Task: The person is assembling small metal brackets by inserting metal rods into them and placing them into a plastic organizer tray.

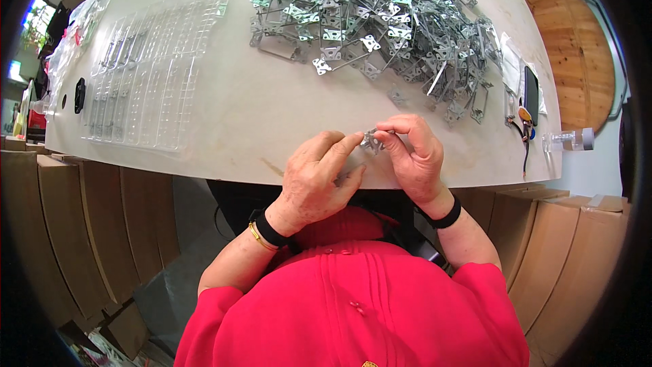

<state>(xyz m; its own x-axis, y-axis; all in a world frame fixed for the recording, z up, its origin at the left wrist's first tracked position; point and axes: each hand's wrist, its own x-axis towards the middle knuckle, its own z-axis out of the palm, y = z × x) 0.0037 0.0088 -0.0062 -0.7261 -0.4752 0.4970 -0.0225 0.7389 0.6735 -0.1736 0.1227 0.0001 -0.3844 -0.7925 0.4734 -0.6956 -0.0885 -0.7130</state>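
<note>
Close to the table's near edge, a small metal bracket with cut-out holes is held between my two hands. My left hand has its fingers curled in, index fingertip and thumb at the bracket's left side. On the other side, my right hand pinches the bracket between thumb and forefinger. Part of the bracket is hidden behind the fingertips. Beyond my hands spreads a large heap of similar metal brackets with thin rods, and a few loose ones lie at its near edge.
On the left lies a clear plastic tray with some metal parts in its slots. A black phone, cables and a clear bottle are at the right edge of the white table. Cardboard boxes stand below on both sides.
</note>
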